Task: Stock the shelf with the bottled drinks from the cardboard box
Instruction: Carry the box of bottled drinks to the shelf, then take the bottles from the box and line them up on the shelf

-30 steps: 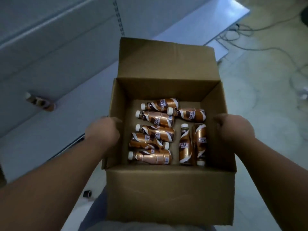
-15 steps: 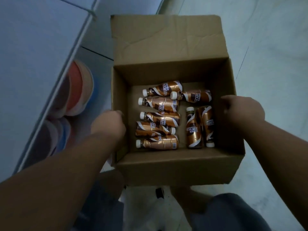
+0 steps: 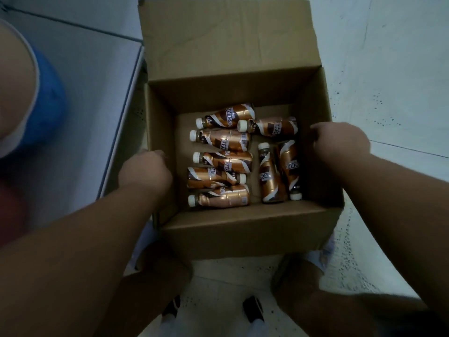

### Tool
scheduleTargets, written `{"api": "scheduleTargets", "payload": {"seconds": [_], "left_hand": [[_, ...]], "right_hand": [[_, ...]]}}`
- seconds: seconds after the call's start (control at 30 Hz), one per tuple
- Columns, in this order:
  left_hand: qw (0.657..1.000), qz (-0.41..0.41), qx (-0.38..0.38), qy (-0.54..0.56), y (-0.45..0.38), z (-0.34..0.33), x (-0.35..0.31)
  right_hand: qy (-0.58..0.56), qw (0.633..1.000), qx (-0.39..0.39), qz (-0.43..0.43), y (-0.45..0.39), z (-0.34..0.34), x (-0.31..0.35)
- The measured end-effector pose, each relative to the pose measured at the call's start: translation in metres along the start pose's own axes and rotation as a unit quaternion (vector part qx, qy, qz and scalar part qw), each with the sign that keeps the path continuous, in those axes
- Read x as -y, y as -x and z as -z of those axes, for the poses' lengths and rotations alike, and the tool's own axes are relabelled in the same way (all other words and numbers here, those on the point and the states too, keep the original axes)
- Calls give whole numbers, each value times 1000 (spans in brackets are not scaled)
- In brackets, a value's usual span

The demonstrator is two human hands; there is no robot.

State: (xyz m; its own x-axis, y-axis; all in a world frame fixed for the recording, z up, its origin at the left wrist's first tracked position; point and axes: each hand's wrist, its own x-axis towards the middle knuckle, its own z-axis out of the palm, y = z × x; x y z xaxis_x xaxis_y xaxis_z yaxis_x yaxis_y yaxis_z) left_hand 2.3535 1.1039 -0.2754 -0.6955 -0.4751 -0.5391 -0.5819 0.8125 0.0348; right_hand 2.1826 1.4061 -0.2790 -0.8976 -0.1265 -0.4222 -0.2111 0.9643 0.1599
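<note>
A person holds an open cardboard box (image 3: 243, 239) by its two side walls. The left hand (image 3: 145, 170) grips the top edge of the left wall, fingers curled over it. The right hand (image 3: 340, 141) grips the top edge of the right wall the same way. The back flap of the box stands up and open.

Eight brown and gold Nescafe bottles (image 3: 223, 161) with white caps lie flat on the bottom of the box. Five lie in a stack of rows on the left side. One lies across the far right corner. Two lie side by side along the right wall, close to the right hand.

The box is over a pale floor (image 3: 388, 69). The grey shelf (image 3: 85, 93) is just left of the box. Blurry round blue and red packs (image 3: 46, 105) sit at the far left
</note>
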Motion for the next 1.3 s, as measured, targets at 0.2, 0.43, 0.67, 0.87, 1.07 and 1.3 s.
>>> {"api": "scheduleTargets", "payload": {"seconds": [0.2, 0.43, 0.67, 0.87, 1.07, 1.3], "left_hand": [[994, -41, 0, -101, 36, 35, -7], [979, -196, -49, -30, 25, 11, -53], [976, -193, 36, -93, -46, -48, -63], [982, -150, 104, -46, -61, -95, -56], [959, -213, 74, -172, -47, -62, -48], [963, -26, 69, 258, 39, 50, -19]], "right_hand": [[84, 979, 184, -30, 33, 48, 26], [15, 993, 97, 60, 16, 29, 60], [23, 988, -20, 150, -52, -49, 70], [34, 983, 5, 178, -108, -91, 77], [39, 980, -36, 190, -77, -53, 78], [-250, 943, 5, 218, 22, 93, 100]]}}
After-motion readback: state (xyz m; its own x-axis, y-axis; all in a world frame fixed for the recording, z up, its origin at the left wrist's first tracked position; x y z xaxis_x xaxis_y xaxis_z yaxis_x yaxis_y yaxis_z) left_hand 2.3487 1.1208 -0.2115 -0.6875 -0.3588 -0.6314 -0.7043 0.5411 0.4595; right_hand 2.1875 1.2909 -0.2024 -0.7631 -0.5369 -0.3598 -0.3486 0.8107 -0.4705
